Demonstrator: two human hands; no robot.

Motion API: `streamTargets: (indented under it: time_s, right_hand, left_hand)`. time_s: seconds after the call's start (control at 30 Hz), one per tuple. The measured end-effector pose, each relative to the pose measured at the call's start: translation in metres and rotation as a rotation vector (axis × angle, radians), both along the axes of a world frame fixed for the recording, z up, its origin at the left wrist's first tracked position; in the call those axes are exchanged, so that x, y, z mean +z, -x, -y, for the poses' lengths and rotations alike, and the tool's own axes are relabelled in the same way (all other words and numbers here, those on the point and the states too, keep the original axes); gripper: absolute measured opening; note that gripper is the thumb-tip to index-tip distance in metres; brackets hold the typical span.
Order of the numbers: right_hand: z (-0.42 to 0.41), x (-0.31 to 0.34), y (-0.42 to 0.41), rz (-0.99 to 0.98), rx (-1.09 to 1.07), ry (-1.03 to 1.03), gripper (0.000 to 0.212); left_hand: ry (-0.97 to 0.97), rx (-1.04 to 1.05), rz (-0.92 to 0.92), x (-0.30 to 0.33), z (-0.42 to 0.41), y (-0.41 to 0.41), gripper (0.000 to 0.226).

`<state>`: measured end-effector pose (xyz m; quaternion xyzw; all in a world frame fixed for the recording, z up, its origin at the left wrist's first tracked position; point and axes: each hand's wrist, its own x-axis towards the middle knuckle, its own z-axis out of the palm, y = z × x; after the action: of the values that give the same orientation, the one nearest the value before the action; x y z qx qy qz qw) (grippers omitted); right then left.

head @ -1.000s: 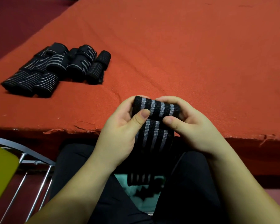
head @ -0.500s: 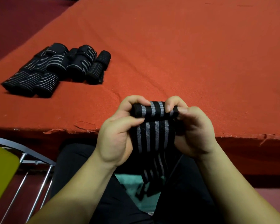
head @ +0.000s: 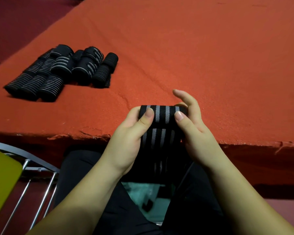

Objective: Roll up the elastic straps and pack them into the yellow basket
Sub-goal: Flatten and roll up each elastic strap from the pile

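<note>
**Midway through winding a strap at the surface's edge**

Right now we hold one elastic strap (head: 162,114) just above the near edge of the red surface (head: 202,53), with its wound part up top and the loose tail hanging down between our knees. We keep it there, we think, so gravity pulls the tail straight and each turn lands flat on the last.

Our left hand (head: 126,141) grips the roll's left end, thumb pressed over the front and fingers curled behind. Our right hand (head: 193,131) pinches the right end with the thumb on the front; its upper fingers are lifted and spread, probably reaching for the next turn. Thumbs at both ends keep the stretchy band from springing open.

Well apart, on the far left of the surface, a cluster of finished rolls (head: 58,73) lies tightly side by side, likely parked there until packing. A yellow shape (head: 2,180) shows at the lower left beside a metal frame (head: 34,172); we cannot tell whether it is the basket. By our reckoning, a fair length of tail is not yet wound, and no roll is packed.
</note>
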<state>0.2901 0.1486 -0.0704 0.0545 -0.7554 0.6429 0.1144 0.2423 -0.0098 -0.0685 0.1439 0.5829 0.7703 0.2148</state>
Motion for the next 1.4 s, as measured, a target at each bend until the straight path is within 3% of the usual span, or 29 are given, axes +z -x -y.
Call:
streamTargets:
  time_s: [0.17,0.27,0.47,0.57,0.67,0.83,1.03,1.2,1.4]
  right_hand:
    - [0.006,-0.001,0.003,0.195,0.006,0.114,0.047]
    - [0.008,0.001,0.001,0.228,-0.067,0.035,0.048]
    - [0.01,0.0,0.001,0.342,-0.036,-0.008,0.071]
    - [0.006,0.002,0.004,0.327,-0.008,-0.022,0.063]
    - [0.004,-0.003,0.007,0.231,-0.034,0.094,0.05]
    - [0.001,-0.003,0.008,0.225,0.0,0.245,0.025]
    - [-0.001,0.001,0.008,0.254,0.001,-0.054,0.042]
    - [0.004,0.004,0.013,0.24,-0.022,0.142,0.013]
    - [0.004,0.004,0.013,0.185,-0.007,0.197,0.022]
  left_hand:
    - [-0.013,0.072,-0.027,-0.003,-0.001,-0.005,0.053]
    - [0.001,0.106,-0.065,-0.003,-0.001,-0.004,0.048]
    - [0.076,0.111,-0.125,-0.009,-0.004,-0.005,0.041]
    - [0.049,0.097,-0.137,-0.01,-0.002,-0.003,0.037]
    - [-0.001,0.071,-0.175,-0.009,-0.002,-0.002,0.023]
    - [-0.138,0.05,-0.145,-0.007,-0.002,0.0,0.033]
    - [-0.178,0.044,-0.099,-0.008,0.001,0.001,0.044]
    - [-0.112,0.064,-0.083,-0.011,0.001,0.0,0.043]
    - [0.043,0.018,-0.062,-0.01,0.0,0.002,0.037]
